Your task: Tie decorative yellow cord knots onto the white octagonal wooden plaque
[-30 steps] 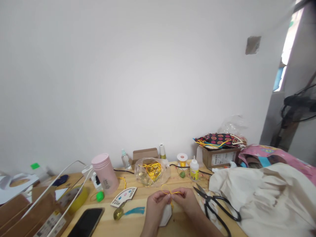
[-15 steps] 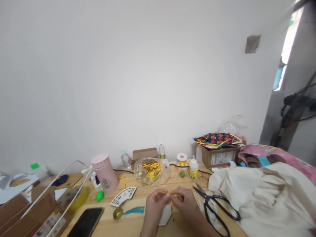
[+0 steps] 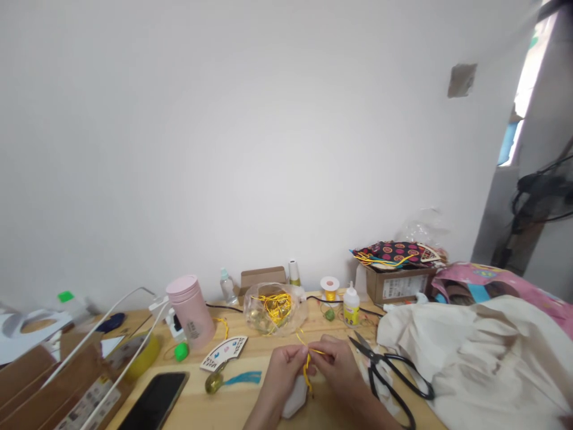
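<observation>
Low in the middle of the view, my left hand (image 3: 283, 365) and my right hand (image 3: 340, 365) meet over the wooden table (image 3: 250, 358). Both pinch a thin yellow cord (image 3: 307, 365) that hangs in a loop between the fingertips. Under the hands lies a white hexagonal piece (image 3: 296, 401), partly hidden by my left wrist. Black scissors (image 3: 388, 376) lie just right of my right hand.
A pink tumbler (image 3: 190, 312), a clear bag of yellow cord (image 3: 274, 307), a glue bottle (image 3: 351, 307), a spool (image 3: 330, 289) and a fan-shaped card (image 3: 224, 352) stand behind. A phone (image 3: 154, 404) lies front left. White cloth (image 3: 483, 352) fills the right side. Cardboard boxes (image 3: 54, 388) sit left.
The cord's loop, standing up above my fingers a second ago, now hangs down between my hands. The hands stayed close together and shifted slightly.
</observation>
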The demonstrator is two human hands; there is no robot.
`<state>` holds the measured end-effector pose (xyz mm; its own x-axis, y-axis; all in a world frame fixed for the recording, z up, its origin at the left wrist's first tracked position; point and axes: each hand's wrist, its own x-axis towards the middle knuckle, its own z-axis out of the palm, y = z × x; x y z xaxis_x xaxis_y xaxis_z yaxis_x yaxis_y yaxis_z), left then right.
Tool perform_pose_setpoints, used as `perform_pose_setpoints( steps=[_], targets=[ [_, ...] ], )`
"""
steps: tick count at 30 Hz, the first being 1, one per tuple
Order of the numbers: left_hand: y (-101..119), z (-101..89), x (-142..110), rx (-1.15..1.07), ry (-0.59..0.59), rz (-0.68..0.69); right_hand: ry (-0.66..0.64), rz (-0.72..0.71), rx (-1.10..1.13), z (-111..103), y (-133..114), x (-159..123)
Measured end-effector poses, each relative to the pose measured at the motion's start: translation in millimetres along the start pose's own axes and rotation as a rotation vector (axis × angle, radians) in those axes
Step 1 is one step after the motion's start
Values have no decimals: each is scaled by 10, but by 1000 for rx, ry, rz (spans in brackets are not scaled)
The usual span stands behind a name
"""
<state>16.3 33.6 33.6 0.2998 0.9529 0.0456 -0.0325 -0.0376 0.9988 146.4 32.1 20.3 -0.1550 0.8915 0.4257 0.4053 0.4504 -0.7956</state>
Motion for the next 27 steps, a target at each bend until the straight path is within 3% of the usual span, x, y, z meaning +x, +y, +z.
perform_pose_setpoints(
  steps=[7, 14, 23, 27],
  targets=[
    [11, -72, 140, 48, -100, -67, 32, 7, -121, -40, 53, 25],
    [-90, 39, 127, -88, -83, -60, 27, 102, 164, 5, 112, 49],
    [-149, -23, 86, -94, 28, 18, 18, 177, 535, 107, 96, 55],
    [-160, -34, 75, -129, 69, 22, -11, 331, 596, 117, 104, 36]
  ],
)
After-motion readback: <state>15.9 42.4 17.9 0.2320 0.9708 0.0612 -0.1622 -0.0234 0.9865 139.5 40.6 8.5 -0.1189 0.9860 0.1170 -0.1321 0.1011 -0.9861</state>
